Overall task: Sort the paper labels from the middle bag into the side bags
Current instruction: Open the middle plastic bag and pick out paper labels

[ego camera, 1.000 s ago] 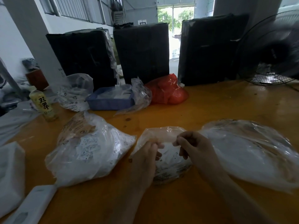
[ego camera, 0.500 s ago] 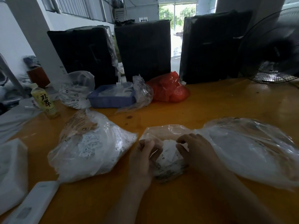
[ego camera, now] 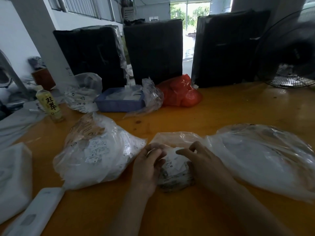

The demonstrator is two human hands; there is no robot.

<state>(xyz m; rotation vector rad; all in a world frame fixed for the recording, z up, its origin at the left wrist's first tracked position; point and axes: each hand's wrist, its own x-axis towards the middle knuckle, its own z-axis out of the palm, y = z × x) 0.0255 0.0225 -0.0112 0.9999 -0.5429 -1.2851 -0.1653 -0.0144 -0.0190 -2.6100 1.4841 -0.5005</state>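
Observation:
A small clear middle bag point(ego camera: 175, 138) lies on the orange table with white paper labels point(ego camera: 173, 161) showing in its open mouth; one label reads XS. My left hand point(ego camera: 147, 165) rests on the bag's left side, fingers curled at the mouth's edge. My right hand point(ego camera: 202, 160) is on the bag's right side, its fingers bent over the labels. A large clear left bag point(ego camera: 100, 150) full of white labels lies beside my left hand. A wide clear right bag point(ego camera: 265, 155) lies beside my right hand.
A blue tray point(ego camera: 119, 103), a red bag point(ego camera: 182, 92) and another clear bag point(ego camera: 81, 92) sit further back. Three black wrapped bundles point(ego camera: 153, 48) stand behind. A drink bottle point(ego camera: 49, 103) is at the left, a fan point(ego camera: 289, 48) at the right, white packets point(ego camera: 13, 176) at the near left.
Both hands moved down from the raised bag mouth onto the middle bag. The mouth is now spread and white labels show between my hands.

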